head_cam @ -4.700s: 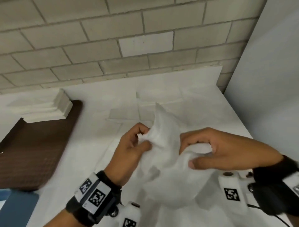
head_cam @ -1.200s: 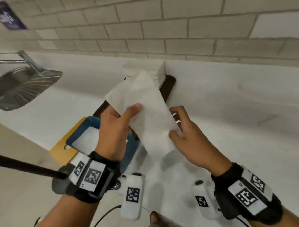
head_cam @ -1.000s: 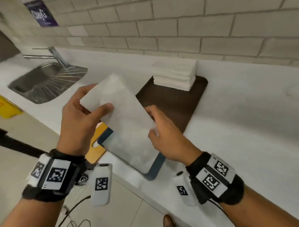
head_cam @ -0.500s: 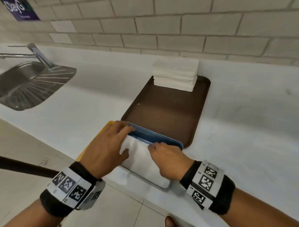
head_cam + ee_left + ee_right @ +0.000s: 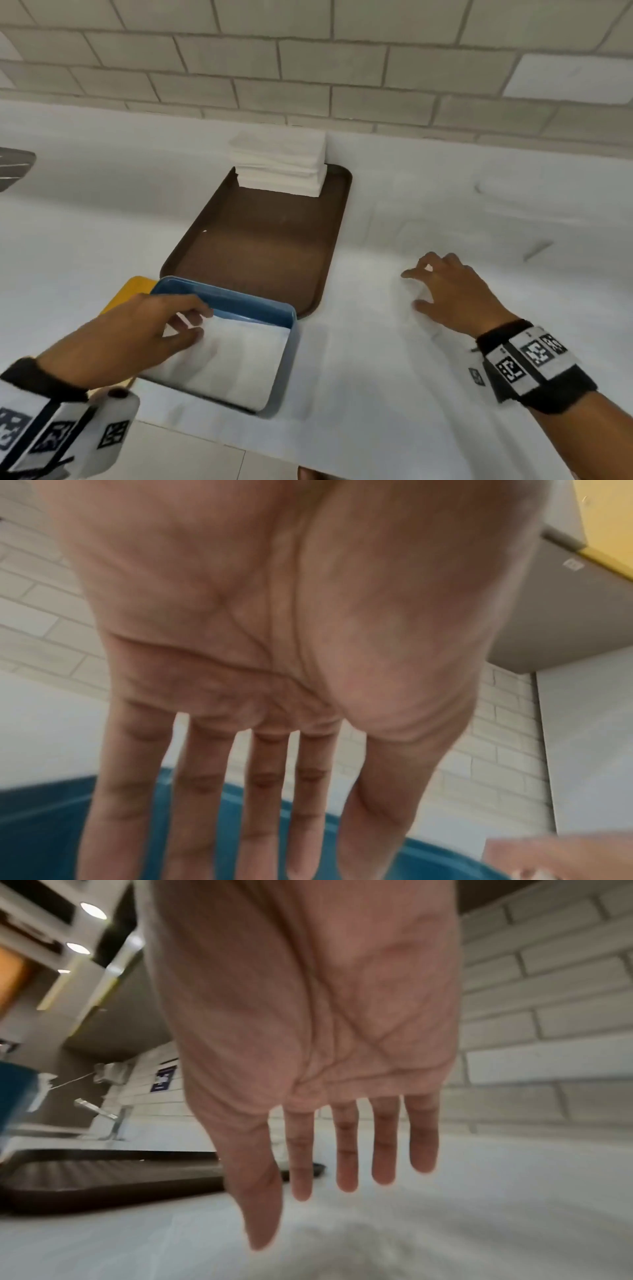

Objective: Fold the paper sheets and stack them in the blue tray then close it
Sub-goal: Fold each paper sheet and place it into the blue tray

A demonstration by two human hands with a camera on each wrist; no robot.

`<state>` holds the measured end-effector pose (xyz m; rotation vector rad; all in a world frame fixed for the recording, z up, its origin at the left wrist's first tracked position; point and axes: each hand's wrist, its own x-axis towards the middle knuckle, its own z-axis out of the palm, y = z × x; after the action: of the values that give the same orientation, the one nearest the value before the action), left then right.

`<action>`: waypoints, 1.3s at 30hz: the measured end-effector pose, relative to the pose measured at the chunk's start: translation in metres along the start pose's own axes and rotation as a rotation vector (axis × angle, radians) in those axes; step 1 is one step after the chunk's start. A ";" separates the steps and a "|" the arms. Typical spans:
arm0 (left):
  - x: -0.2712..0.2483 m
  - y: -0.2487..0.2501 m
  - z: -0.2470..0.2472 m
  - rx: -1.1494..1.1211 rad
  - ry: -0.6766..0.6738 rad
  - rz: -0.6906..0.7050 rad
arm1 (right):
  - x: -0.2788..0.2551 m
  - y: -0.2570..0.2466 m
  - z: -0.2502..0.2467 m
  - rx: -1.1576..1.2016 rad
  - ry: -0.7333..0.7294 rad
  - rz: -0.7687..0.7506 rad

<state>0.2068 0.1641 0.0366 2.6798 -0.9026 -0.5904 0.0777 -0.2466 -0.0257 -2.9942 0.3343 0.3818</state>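
Observation:
The blue tray (image 5: 239, 303) sits at the counter's front edge with a folded white paper sheet (image 5: 236, 363) lying flat inside it. My left hand (image 5: 202, 322) hovers over the tray's left part, fingers relaxed and holding nothing; in the left wrist view its fingers (image 5: 202, 791) are straight above the blue tray (image 5: 41, 818). My right hand (image 5: 411, 287) is spread over faint loose white sheets (image 5: 428, 233) on the counter to the right, empty. In the right wrist view its fingers (image 5: 346, 1150) hang straight just above the white surface.
A brown tray (image 5: 267, 246) lies behind the blue one, with a stack of white paper (image 5: 281, 164) at its far end. A yellow flat piece (image 5: 126, 291) shows under the blue tray's left side. A sink (image 5: 13, 168) is far left; a brick wall runs behind.
Both hands laid the folded sheet into the blue tray and let go. My right hand has swung right over the counter sheets; my left hand has lifted slightly.

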 end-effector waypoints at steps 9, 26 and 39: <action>-0.046 0.112 -0.023 -0.032 0.144 0.204 | 0.026 -0.003 0.007 -0.026 0.026 -0.278; 0.145 0.293 0.115 0.075 0.107 0.282 | -0.118 0.204 -0.109 1.659 0.798 0.102; 0.243 0.360 0.158 0.453 0.054 0.314 | -0.148 0.225 -0.050 1.269 0.614 0.133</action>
<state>0.1243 -0.2834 -0.0465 2.8164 -1.5623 -0.2643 -0.1017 -0.4411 0.0432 -1.7481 0.5429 -0.5692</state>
